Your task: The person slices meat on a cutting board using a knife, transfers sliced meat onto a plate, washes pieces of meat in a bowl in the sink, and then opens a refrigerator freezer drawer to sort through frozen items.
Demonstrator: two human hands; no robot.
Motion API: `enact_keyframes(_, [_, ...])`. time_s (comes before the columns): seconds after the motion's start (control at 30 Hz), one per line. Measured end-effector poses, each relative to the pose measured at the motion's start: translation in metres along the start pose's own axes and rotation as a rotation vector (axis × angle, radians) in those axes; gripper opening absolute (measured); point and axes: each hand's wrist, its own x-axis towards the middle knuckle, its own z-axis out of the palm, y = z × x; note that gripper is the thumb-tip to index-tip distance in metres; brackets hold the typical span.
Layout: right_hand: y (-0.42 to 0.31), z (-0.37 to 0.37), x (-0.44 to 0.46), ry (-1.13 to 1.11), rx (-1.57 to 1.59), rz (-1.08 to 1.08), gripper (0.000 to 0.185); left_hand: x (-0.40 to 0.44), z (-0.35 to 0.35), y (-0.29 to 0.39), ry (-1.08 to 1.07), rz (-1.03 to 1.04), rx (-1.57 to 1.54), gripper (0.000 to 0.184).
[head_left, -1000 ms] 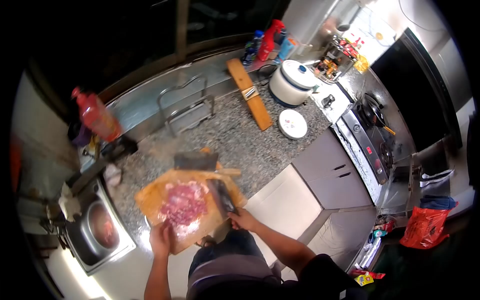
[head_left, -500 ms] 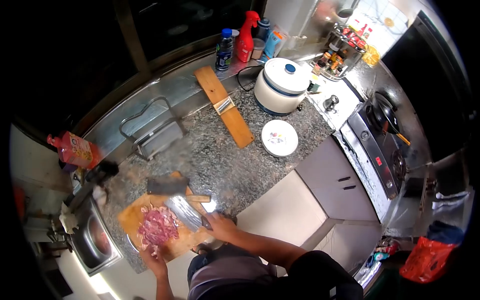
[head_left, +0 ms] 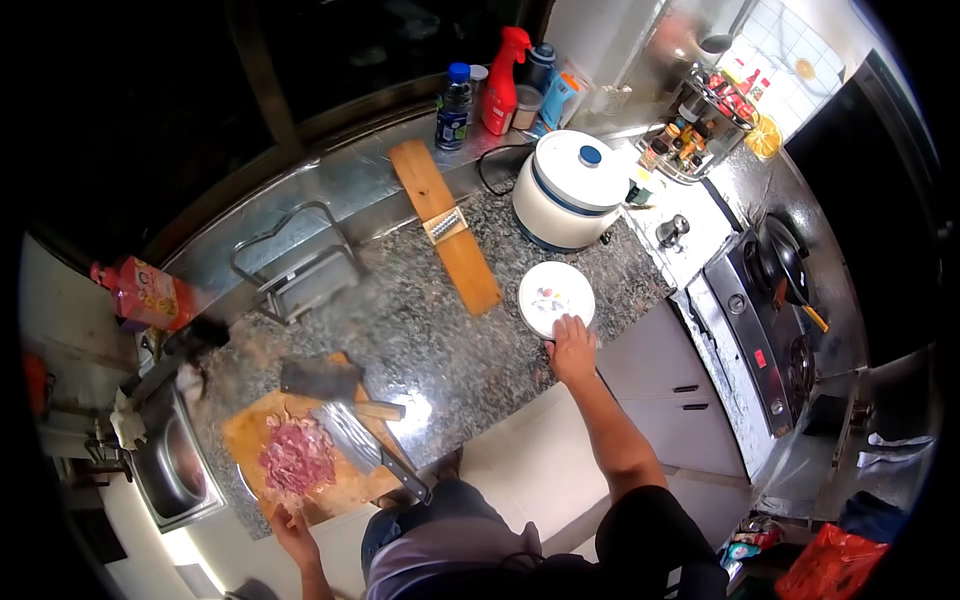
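Note:
My right hand [head_left: 573, 350] is at the near rim of a white plate [head_left: 540, 312] with a coloured print, fingers over the rim and thumb at its side. Sliced raw meat [head_left: 298, 458] lies heaped on a wooden cutting board [head_left: 245, 425]. My left hand [head_left: 292, 532] is at the board's near left edge, just below the meat, with its fingers loosely apart. A cleaver with a shiny blade [head_left: 350, 437] rests on the board, its dark handle reaching past the near edge. Beyond it lies another, dark-bladed cleaver [head_left: 322, 379] with a wooden handle.
A wooden plank with a grater [head_left: 446, 226] lies behind the plate. A white cooker [head_left: 570, 190] stands at the back. The sink [head_left: 178, 460] is left of the board, and a gas stove [head_left: 755, 330] with a pan stands right. A metal rack [head_left: 312, 280] is by the window ledge.
My right hand has let go of the shiny cleaver, left on the board, and moved right to the plate. My left hand stays near the meat. The view has shifted slightly.

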Motion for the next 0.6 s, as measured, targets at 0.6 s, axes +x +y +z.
enact_keyframes(0.6, [0.029,0.002,0.008,0.114,0.461,0.086,0.027,-0.012,-0.027,0.002,0.036,-0.214,-0.142,0.032])
